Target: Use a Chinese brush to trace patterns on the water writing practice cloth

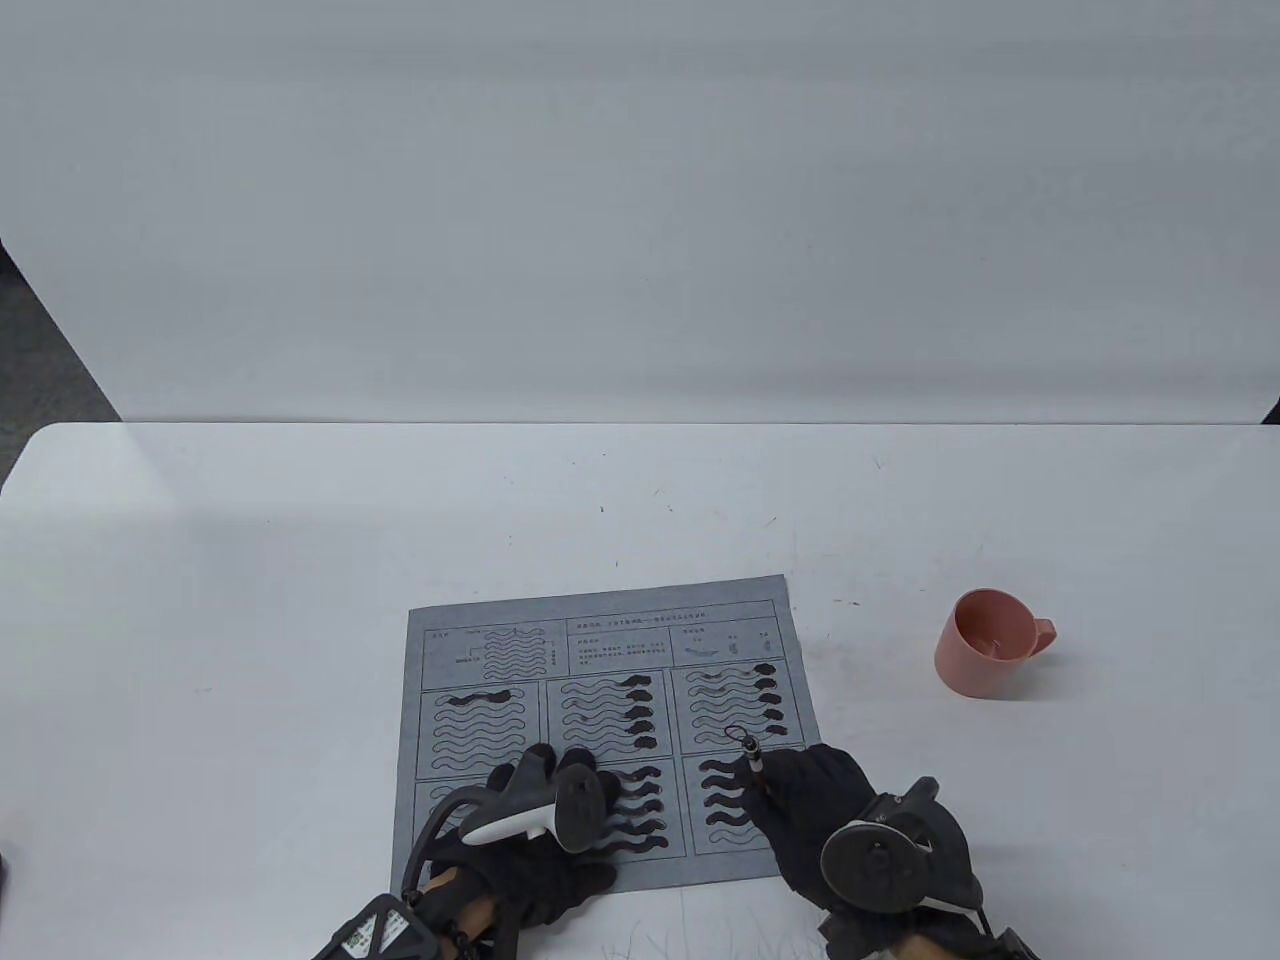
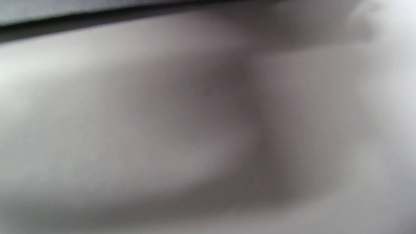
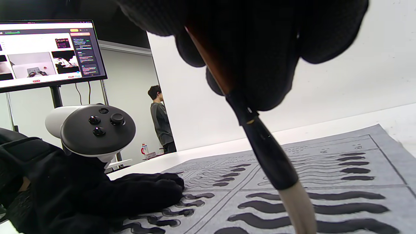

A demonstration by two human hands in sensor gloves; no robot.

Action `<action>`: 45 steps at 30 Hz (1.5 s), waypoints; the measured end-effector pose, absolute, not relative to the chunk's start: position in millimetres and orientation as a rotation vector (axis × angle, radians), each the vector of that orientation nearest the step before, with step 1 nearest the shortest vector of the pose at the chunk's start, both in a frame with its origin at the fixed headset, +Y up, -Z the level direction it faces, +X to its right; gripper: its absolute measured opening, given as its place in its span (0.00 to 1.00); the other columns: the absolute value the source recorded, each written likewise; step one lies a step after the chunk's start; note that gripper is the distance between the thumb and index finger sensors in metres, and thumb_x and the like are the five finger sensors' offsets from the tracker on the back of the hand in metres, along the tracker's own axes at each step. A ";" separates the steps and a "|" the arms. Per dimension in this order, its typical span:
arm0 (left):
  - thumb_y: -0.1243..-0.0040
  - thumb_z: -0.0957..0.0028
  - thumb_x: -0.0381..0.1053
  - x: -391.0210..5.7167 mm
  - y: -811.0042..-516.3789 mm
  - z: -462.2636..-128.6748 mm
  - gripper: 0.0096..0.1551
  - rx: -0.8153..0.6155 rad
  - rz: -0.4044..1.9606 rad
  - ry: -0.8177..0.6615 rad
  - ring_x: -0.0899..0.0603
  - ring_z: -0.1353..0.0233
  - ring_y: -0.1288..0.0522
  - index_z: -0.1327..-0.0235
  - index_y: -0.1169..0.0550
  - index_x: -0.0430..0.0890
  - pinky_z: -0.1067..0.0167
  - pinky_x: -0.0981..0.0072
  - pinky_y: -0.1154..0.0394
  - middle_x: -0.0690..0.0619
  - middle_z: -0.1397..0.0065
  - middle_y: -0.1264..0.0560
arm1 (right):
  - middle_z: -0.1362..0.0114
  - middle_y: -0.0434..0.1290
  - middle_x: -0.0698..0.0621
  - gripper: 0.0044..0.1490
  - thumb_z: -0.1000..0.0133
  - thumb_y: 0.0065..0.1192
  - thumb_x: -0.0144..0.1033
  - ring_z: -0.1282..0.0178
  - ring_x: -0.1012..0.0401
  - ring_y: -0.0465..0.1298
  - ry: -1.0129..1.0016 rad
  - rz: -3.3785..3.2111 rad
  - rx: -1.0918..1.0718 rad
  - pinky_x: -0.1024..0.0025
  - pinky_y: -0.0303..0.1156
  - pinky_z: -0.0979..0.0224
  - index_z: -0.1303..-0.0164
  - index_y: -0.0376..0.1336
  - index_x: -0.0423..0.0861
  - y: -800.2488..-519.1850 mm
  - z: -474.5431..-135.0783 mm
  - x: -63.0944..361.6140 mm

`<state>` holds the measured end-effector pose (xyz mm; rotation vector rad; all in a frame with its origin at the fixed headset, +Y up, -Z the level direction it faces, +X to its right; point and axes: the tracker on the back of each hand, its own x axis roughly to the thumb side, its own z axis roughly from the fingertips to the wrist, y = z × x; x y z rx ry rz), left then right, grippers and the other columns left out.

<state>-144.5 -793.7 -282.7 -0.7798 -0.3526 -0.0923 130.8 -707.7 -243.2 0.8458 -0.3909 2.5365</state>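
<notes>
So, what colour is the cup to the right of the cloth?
The cup is pink, seen best in the table view.

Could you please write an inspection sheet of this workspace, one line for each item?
Surface: white table, small dark marks on it.
Job's things: grey cloth lies flat, printed with panels of wavy lines, several already traced dark; brush tilted over the near right panel.
Clutter: pink cup right of the cloth, apart from it.
Grippers: left hand rests on the cloth's near left part; right hand holds the brush in its fingers.
Cables: thin black ones at the left wrist.
Surroundings: white wall behind; monitor on a stand; a person standing far off.
</notes>
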 end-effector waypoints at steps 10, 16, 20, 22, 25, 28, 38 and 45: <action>0.68 0.53 0.74 -144.5 -793.7 -282.7 0.51 -0.780 -0.092 -0.353 0.38 0.25 0.89 0.36 0.81 0.68 0.29 0.36 0.80 0.61 0.27 0.88 | 0.39 0.80 0.41 0.25 0.40 0.52 0.38 0.46 0.47 0.83 -0.389 2.542 0.836 0.37 0.72 0.36 0.38 0.66 0.38 -707.3 -243.8 131.8; 0.68 0.53 0.74 -144.5 -793.7 -282.7 0.51 -0.780 -0.092 -0.353 0.38 0.25 0.89 0.36 0.81 0.68 0.28 0.36 0.80 0.61 0.27 0.88 | 0.39 0.80 0.41 0.25 0.40 0.52 0.38 0.46 0.47 0.83 -0.394 2.553 0.836 0.37 0.72 0.37 0.38 0.66 0.38 -706.8 -244.2 132.6; 0.68 0.53 0.74 -144.7 -793.6 -282.5 0.51 -0.780 -0.093 -0.352 0.38 0.25 0.88 0.36 0.81 0.68 0.28 0.36 0.80 0.61 0.27 0.88 | 0.39 0.80 0.41 0.25 0.40 0.52 0.38 0.46 0.47 0.83 -0.393 2.554 0.834 0.37 0.72 0.36 0.38 0.66 0.38 -706.7 -244.4 132.9; 0.68 0.53 0.74 -144.7 -793.6 -282.5 0.51 -0.780 -0.093 -0.352 0.38 0.25 0.89 0.37 0.81 0.68 0.28 0.36 0.80 0.61 0.27 0.88 | 0.39 0.80 0.40 0.25 0.40 0.52 0.37 0.46 0.47 0.83 -0.393 2.556 0.834 0.37 0.72 0.37 0.38 0.66 0.38 -706.7 -244.5 133.0; 0.68 0.53 0.74 -144.7 -793.6 -282.5 0.51 -0.780 -0.093 -0.352 0.38 0.26 0.89 0.37 0.81 0.68 0.29 0.36 0.80 0.61 0.27 0.88 | 0.39 0.80 0.41 0.25 0.40 0.51 0.37 0.46 0.47 0.83 -0.395 2.561 0.836 0.37 0.72 0.37 0.38 0.66 0.38 -706.5 -244.7 133.2; 0.68 0.53 0.74 -145.2 -793.4 -282.5 0.51 -0.780 -0.093 -0.352 0.38 0.26 0.89 0.36 0.81 0.68 0.29 0.36 0.80 0.61 0.27 0.88 | 0.39 0.80 0.40 0.25 0.40 0.51 0.37 0.46 0.47 0.83 -0.393 2.562 0.835 0.37 0.72 0.37 0.38 0.66 0.38 -706.5 -244.7 133.3; 0.68 0.53 0.74 -144.3 -793.6 -282.4 0.51 -0.780 -0.093 -0.352 0.38 0.26 0.89 0.36 0.81 0.68 0.29 0.36 0.80 0.61 0.27 0.88 | 0.39 0.80 0.40 0.25 0.40 0.51 0.37 0.46 0.47 0.83 -0.391 2.575 0.833 0.36 0.72 0.37 0.38 0.66 0.38 -706.1 -245.2 134.1; 0.68 0.53 0.74 -144.2 -793.7 -282.4 0.51 -0.780 -0.092 -0.352 0.38 0.26 0.89 0.37 0.81 0.68 0.29 0.36 0.80 0.61 0.27 0.89 | 0.39 0.80 0.40 0.25 0.40 0.51 0.37 0.46 0.47 0.83 -0.392 2.579 0.826 0.36 0.72 0.36 0.38 0.66 0.38 -705.8 -246.0 135.2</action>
